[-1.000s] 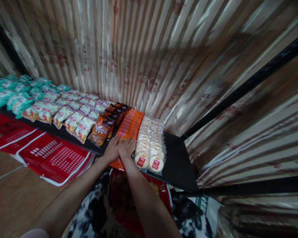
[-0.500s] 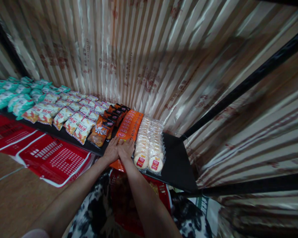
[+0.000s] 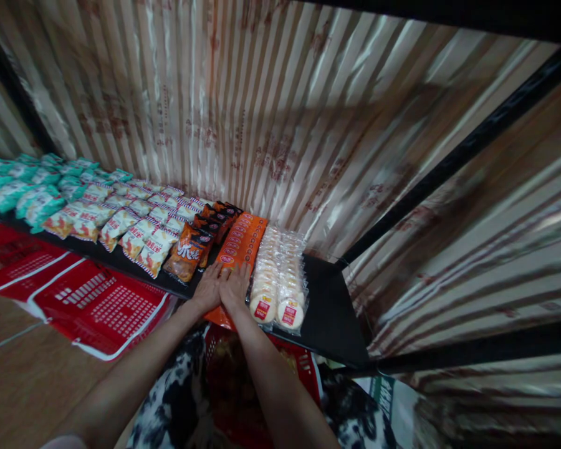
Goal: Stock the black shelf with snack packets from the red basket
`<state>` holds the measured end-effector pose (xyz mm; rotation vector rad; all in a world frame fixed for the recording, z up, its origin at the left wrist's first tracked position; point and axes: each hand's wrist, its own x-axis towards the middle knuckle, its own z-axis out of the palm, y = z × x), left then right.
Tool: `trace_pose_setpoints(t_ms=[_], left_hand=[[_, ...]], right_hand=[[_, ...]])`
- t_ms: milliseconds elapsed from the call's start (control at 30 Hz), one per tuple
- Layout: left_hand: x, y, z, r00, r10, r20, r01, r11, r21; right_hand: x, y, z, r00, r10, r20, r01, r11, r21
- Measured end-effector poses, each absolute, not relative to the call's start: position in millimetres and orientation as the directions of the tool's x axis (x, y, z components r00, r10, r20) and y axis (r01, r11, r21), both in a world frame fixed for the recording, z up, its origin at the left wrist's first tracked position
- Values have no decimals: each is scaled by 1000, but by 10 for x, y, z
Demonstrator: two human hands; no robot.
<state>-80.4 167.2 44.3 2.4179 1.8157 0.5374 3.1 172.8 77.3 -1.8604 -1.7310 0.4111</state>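
Here, at the far left of the frame, teal packets [image 3: 23,190] lie in rows on the black shelf [image 3: 330,305], then red-and-white snack bags [image 3: 135,224] toward the middle, then dark orange bags [image 3: 191,249]. Below the shelf, at lower left, red baskets [image 3: 98,305] lie on the wooden floor. At the centre, the left hand [image 3: 209,288] lies flat, fingers spread, palm down on the near end of the orange pack [image 3: 240,240]; it grips nothing. The right hand [image 3: 234,288] lies just beside it, thumbs touching, also flat and open on the same end. The pack lies flat on the shelf, long and narrow, its long axis running from the hands at the shelf's front edge up and slightly right toward the striped curtain [image 3: 271,112] behind; its near end overhangs the edge a little. Touching its right side, two rows of clear-wrapped round cakes [image 3: 280,280] run parallel to it. To the right the shelf is bare black, and a black bar [image 3: 449,165] slants to the upper right.
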Motion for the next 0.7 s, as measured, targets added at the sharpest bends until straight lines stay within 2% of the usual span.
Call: trace_pose_setpoints(t_ms=[300, 700], left_hand=[[-782, 1628, 654, 243, 961, 131, 929, -270, 255], [-531, 1381, 562, 280, 906, 316, 855, -385, 348]], right_hand=[[119, 1634, 745, 29, 927, 375, 770, 218, -599], [339, 1263, 782, 50, 900, 433, 674, 290, -680]])
